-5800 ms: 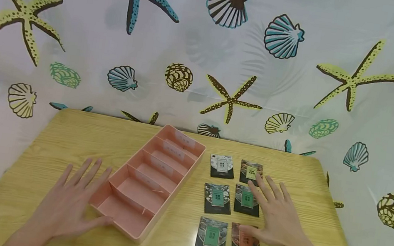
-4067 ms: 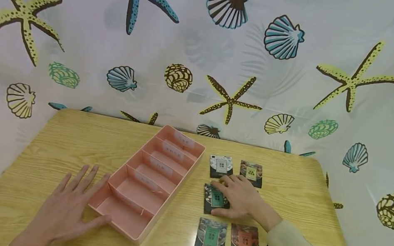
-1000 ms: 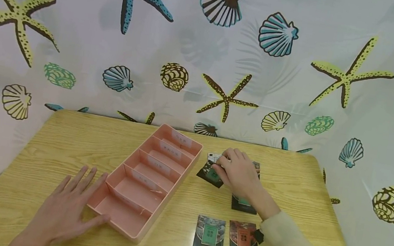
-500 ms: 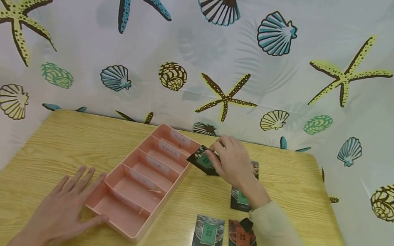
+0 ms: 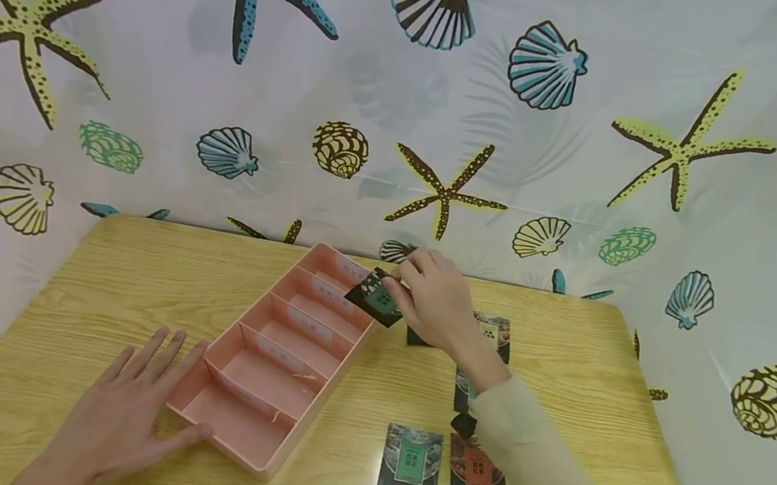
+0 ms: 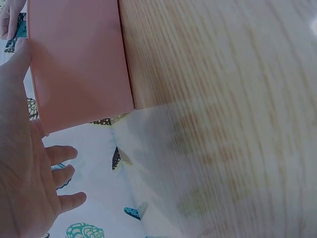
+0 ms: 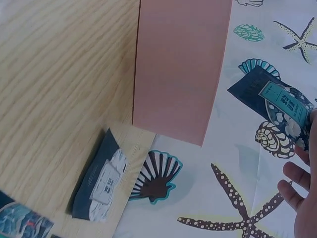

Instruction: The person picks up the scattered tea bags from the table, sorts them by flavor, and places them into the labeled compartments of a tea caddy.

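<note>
My right hand (image 5: 436,299) pinches a dark sachet with a green label (image 5: 377,297) between thumb and fingers. It holds the sachet tilted over the far right edge of a pink divided box (image 5: 243,425), near the upper compartments. The right wrist view shows the sachet (image 7: 277,101) raised above the level of the table. My left hand (image 5: 118,412) lies with fingers spread at the box's near left corner, its thumb along the near end. In the left wrist view the left thumb and index finger flank the box wall (image 6: 79,59).
Sachets with a green label (image 5: 410,464) and a red label (image 5: 478,475) lie near the front. A yellow-labelled sachet (image 5: 495,334) and one half under the sleeve (image 5: 463,390) lie behind. A white-labelled sachet (image 7: 101,183) is mostly hidden by my right hand in the head view.
My right hand has picked the green-labelled sachet up from the middle of the left column and carried it up and left to the box. My left hand stays by the box.
</note>
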Demonstrator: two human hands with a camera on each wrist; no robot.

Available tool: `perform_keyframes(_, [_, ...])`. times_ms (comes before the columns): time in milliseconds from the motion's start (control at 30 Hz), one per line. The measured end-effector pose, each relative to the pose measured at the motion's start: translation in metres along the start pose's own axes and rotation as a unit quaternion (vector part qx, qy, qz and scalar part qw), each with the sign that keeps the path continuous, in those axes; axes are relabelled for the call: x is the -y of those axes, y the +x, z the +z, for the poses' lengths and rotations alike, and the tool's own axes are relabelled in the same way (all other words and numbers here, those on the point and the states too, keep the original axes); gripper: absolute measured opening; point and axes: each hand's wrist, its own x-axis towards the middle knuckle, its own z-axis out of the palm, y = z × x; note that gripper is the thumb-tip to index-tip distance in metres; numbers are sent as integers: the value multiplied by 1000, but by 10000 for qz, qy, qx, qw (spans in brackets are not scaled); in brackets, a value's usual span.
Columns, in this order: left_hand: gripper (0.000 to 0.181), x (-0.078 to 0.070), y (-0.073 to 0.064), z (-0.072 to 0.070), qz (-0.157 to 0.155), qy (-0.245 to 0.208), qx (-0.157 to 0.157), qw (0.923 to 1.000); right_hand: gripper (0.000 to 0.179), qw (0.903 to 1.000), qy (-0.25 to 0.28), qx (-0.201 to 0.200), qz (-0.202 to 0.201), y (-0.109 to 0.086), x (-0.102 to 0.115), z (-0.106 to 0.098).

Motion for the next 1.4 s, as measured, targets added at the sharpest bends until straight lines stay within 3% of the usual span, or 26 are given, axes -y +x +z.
perform_keyframes(433, [104,1,1,2,15,-19,21,10000,17,9996,149,230,67,19,13,25])
perform_keyframes(900, [105,0,1,3,94,68,-55,9999,23,9932,152,1115,286,15,29,55])
perform_keyframes(1167, [106,-1,2,1,55,58,-4,10000,29,9769,-34,2116,312,11,35,63])
perform_keyframes(1400, [107,0,1,2,171,146,-181,9996,31,9716,-67,2339,344,10,35,65])
